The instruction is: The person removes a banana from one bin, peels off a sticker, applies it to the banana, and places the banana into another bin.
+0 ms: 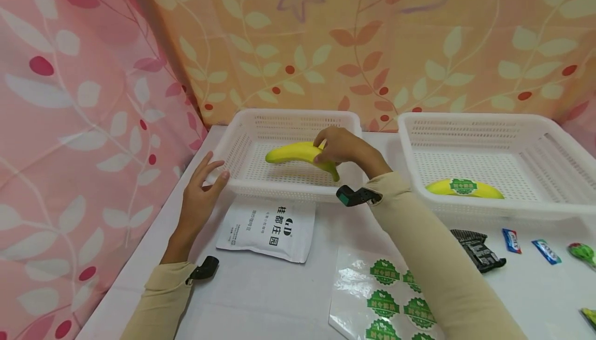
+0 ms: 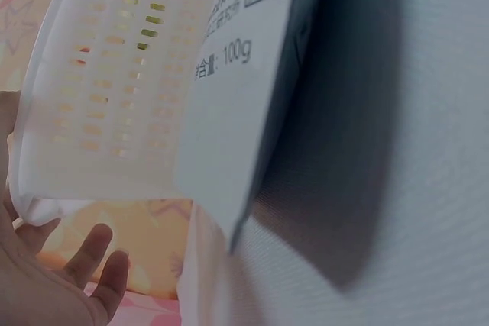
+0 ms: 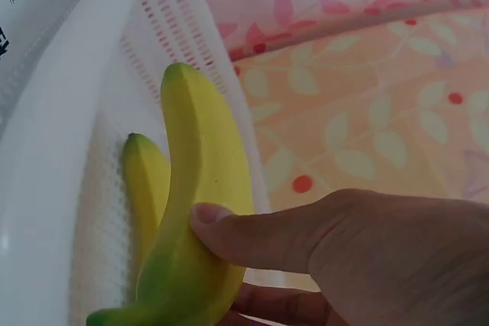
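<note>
My right hand (image 1: 342, 146) pinches a yellow banana (image 1: 298, 150) between thumb and fingers, over the left white basket (image 1: 279, 191). In the right wrist view the held banana (image 3: 202, 158) has a greenish stem end, and a second banana (image 3: 145, 181) lies below it in the basket, partly hidden behind it. At the basket's left front corner is my left hand (image 1: 200, 195), fingers spread and thumb right at the rim. The left wrist view shows these loose fingers (image 2: 88, 257) beside the basket wall (image 2: 114, 112).
A white printed pouch (image 1: 267, 228) lies before the left basket. Nearer sits a sheet of green round stickers (image 1: 383, 304). The right basket (image 1: 512, 208) holds a stickered banana (image 1: 465, 188). Before it lie a black packet (image 1: 479, 251), small wrapped sweets (image 1: 512, 240) and a green-wrapped lollipop (image 1: 581, 251).
</note>
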Action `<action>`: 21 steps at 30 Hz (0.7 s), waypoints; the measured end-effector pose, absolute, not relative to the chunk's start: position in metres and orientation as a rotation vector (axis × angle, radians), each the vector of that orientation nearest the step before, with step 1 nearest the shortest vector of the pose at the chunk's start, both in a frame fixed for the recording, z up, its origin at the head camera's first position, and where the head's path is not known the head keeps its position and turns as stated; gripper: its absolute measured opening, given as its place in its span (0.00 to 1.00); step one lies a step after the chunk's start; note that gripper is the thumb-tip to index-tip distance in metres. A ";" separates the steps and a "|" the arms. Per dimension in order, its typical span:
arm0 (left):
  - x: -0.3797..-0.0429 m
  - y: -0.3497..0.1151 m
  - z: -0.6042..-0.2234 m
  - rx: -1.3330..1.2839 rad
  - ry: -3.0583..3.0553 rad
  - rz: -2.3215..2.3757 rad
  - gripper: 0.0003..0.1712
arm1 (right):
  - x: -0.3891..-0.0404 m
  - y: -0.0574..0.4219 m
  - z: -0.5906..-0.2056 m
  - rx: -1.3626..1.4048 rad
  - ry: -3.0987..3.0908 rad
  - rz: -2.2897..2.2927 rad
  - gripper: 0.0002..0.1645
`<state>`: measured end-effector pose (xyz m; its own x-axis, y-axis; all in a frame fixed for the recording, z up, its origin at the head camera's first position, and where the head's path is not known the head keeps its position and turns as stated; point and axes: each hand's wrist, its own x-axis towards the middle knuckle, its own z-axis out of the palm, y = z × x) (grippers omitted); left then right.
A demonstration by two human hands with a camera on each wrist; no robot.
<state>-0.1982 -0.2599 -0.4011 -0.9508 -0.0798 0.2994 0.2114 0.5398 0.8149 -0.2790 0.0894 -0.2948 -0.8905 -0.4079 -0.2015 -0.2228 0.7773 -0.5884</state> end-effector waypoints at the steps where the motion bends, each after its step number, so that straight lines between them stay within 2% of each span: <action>1: -0.198 -0.260 -0.401 -0.107 -2.480 -1.372 0.32 | -0.277 0.092 -0.290 -0.506 2.659 -0.824 0.28; 13: -0.198 -0.259 -0.402 -0.120 -2.462 -1.401 0.32 | -0.226 0.145 -0.251 -0.640 2.740 -0.920 0.26; 21: -0.198 -0.260 -0.401 -0.107 -2.472 -1.390 0.31 | -0.179 0.190 -0.262 -0.631 2.799 -0.945 0.26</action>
